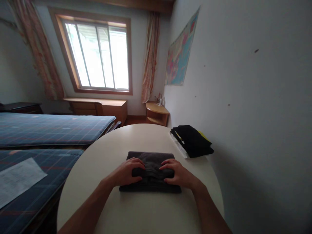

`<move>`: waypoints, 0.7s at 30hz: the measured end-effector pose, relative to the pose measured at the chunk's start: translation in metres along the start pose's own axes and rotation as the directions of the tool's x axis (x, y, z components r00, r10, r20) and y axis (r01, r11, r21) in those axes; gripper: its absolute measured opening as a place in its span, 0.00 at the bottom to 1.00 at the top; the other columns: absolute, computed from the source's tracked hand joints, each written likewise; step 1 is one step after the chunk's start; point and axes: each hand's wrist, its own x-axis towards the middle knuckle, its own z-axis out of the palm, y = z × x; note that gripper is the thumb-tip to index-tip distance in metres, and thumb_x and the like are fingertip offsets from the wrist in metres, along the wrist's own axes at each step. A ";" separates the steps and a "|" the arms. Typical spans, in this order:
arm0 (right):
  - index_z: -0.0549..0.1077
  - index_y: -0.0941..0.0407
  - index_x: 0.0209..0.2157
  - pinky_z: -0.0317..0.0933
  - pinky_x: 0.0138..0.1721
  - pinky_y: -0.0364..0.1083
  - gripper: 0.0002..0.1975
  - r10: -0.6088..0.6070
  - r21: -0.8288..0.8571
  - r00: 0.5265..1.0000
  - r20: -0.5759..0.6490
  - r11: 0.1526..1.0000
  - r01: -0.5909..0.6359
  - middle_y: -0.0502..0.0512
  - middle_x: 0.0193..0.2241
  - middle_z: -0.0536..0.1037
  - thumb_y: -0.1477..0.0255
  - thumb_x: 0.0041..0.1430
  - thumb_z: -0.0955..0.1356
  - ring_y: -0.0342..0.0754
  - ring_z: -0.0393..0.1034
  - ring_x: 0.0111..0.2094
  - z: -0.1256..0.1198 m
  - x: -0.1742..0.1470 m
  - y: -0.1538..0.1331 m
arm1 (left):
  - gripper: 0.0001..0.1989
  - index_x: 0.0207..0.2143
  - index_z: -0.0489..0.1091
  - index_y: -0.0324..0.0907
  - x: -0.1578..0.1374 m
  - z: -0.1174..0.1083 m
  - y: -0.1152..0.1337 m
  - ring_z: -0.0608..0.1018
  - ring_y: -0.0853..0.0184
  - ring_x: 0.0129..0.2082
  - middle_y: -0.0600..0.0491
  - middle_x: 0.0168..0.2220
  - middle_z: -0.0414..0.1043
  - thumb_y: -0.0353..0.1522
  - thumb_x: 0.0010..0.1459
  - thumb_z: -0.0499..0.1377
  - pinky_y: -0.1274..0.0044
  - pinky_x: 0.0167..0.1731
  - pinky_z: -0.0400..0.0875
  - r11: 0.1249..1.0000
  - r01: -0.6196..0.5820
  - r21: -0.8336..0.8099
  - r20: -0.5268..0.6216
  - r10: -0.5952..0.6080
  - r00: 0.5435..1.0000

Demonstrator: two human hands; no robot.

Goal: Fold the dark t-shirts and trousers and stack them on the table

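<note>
A folded dark grey garment (153, 187) lies on the round white table (117, 211), close in front of me. My left hand (128, 170) is on its left half, fingers curled over the cloth and thumb lower down. From the other side my right hand (176, 174) grips the right half in the same way. Between the two hands the fabric is bunched into small creases. The fingertips press into the cloth, so exactly how much fabric they take in is hidden.
A stack of black folded clothes (192, 141) with a bit of yellow sits at the table's right rear, near the white wall (255, 136). To the left are plaid mattresses (56, 130), one bearing a paper sheet (20, 178). A wooden desk (107, 102) stands beneath the window.
</note>
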 end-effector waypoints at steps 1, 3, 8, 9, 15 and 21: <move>0.80 0.50 0.42 0.57 0.58 0.53 0.18 0.029 0.010 0.999 0.029 1.000 -0.029 0.56 0.50 0.74 0.67 0.46 0.76 0.55 0.66 0.53 0.000 0.000 0.001 | 0.17 0.45 0.75 0.49 -0.001 0.000 -0.003 0.73 0.61 0.51 0.52 0.50 0.73 0.32 0.51 0.64 0.71 0.53 0.67 1.000 0.010 0.019 0.012 -0.011 1.000; 0.81 0.51 0.38 0.60 0.55 0.51 0.12 0.053 0.045 0.997 0.048 0.997 -0.055 0.56 0.47 0.75 0.64 0.50 0.75 0.53 0.69 0.50 -0.002 0.001 0.006 | 0.17 0.45 0.76 0.49 -0.002 -0.002 -0.009 0.73 0.62 0.50 0.52 0.49 0.73 0.30 0.51 0.64 0.73 0.53 0.67 0.998 0.032 0.050 0.027 -0.033 0.999; 0.79 0.54 0.35 0.62 0.50 0.48 0.11 0.041 0.140 0.999 -0.009 0.989 -0.039 0.54 0.41 0.78 0.62 0.58 0.70 0.50 0.72 0.44 -0.009 -0.002 0.016 | 0.11 0.43 0.76 0.47 -0.002 -0.006 -0.009 0.75 0.65 0.42 0.52 0.40 0.75 0.30 0.59 0.57 0.76 0.44 0.68 0.993 0.051 0.103 -0.010 -0.050 0.999; 0.78 0.55 0.35 0.62 0.50 0.48 0.10 0.045 0.138 0.999 -0.004 0.989 -0.044 0.54 0.41 0.78 0.62 0.58 0.70 0.50 0.72 0.43 -0.009 -0.003 0.017 | 0.11 0.42 0.76 0.46 -0.002 -0.007 -0.008 0.75 0.66 0.41 0.52 0.39 0.75 0.31 0.61 0.55 0.77 0.43 0.68 0.993 0.044 0.111 -0.027 -0.041 0.999; 0.79 0.54 0.23 0.62 0.45 0.47 0.20 0.082 -0.129 0.997 -0.018 0.988 -0.083 0.55 0.35 0.79 0.59 0.63 0.66 0.49 0.72 0.39 -0.001 0.003 0.007 | 0.19 0.30 0.75 0.44 0.005 0.001 -0.001 0.75 0.66 0.34 0.52 0.30 0.74 0.42 0.67 0.50 0.76 0.37 0.68 0.974 0.114 0.194 -0.028 -0.111 0.993; 0.70 0.51 0.58 0.48 0.63 0.53 0.21 -0.035 -0.401 0.972 -0.234 0.914 -0.064 0.57 0.61 0.67 0.61 0.66 0.62 0.54 0.58 0.62 0.030 0.027 -0.020 | 0.23 0.59 0.65 0.48 0.019 0.022 -0.004 0.66 0.55 0.60 0.48 0.60 0.65 0.41 0.62 0.55 0.65 0.59 0.59 0.925 0.210 0.317 -0.223 -0.142 0.964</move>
